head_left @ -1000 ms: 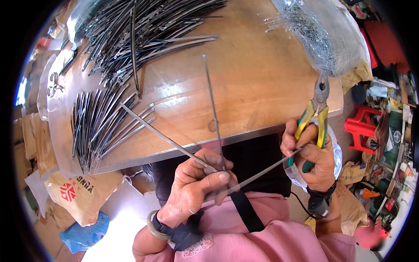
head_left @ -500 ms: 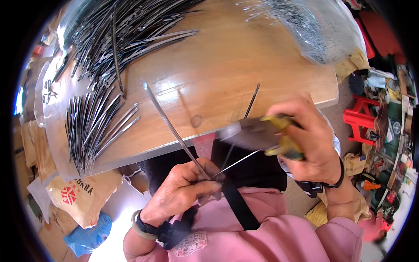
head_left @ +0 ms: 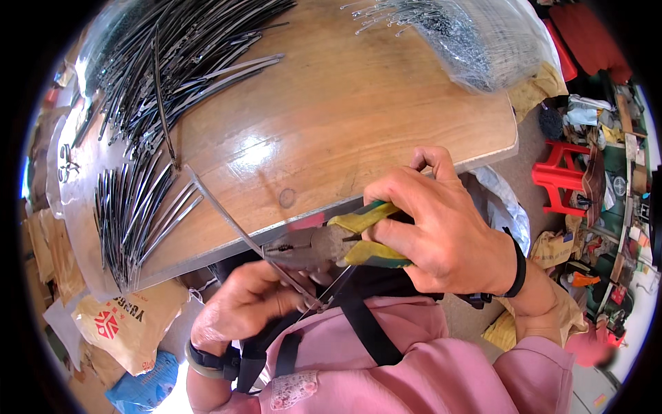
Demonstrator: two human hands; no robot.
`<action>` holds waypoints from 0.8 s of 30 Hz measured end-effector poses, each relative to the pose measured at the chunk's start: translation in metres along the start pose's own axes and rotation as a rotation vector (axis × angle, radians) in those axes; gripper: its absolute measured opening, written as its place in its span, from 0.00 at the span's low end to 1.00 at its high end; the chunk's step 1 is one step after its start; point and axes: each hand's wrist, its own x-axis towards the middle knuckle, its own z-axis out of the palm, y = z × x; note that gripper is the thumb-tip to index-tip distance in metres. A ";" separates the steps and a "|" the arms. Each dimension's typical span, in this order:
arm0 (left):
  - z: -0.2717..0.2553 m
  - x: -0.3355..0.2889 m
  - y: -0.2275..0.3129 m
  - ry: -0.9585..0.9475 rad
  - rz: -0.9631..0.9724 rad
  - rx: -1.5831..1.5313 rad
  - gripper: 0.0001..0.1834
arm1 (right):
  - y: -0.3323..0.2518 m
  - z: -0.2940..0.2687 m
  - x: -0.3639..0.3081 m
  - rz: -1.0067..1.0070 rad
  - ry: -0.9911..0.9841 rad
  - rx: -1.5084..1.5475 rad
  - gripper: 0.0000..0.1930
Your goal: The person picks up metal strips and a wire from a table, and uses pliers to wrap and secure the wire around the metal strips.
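Note:
My right hand (head_left: 441,228) grips pliers (head_left: 331,245) with yellow and green handles, held level with the jaws pointing left. The jaws sit against a long thin metal strip (head_left: 227,217) that slants up and left over the table edge. My left hand (head_left: 248,303) holds the lower end of that strip, together with thinner wires, close to my chest. A dark strap and a pink garment lie just below both hands.
A wooden table (head_left: 345,117) carries heaps of dark metal strips (head_left: 172,62) at the back left and a smaller bundle (head_left: 131,207) at the left edge. A clear bag of thin wires (head_left: 469,34) lies at the back right. Red stools (head_left: 562,183) and clutter stand to the right.
My right hand swung the pliers down from upright at the right side to level in front of me. The jaws now meet the strip, and the strip assembly has folded closer to my left hand.

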 end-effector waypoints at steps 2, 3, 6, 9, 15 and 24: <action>0.006 0.007 0.005 0.166 0.072 -0.019 0.22 | -0.003 0.002 0.000 -0.005 0.019 -0.013 0.14; 0.011 0.011 0.007 0.249 0.108 -0.030 0.22 | -0.003 0.004 -0.001 -0.005 0.029 -0.019 0.14; 0.017 0.019 0.014 0.140 0.132 0.065 0.17 | -0.008 0.004 0.001 -0.011 0.020 -0.001 0.14; 0.019 0.024 0.027 0.082 -0.014 0.134 0.12 | -0.012 0.008 0.002 -0.001 -0.012 0.025 0.14; 0.021 0.024 -0.005 0.087 -0.059 -0.389 0.10 | -0.008 0.024 0.006 -0.021 0.010 0.048 0.14; 0.034 0.020 -0.010 0.295 0.100 -0.483 0.05 | -0.005 -0.001 -0.023 0.242 0.183 -0.040 0.11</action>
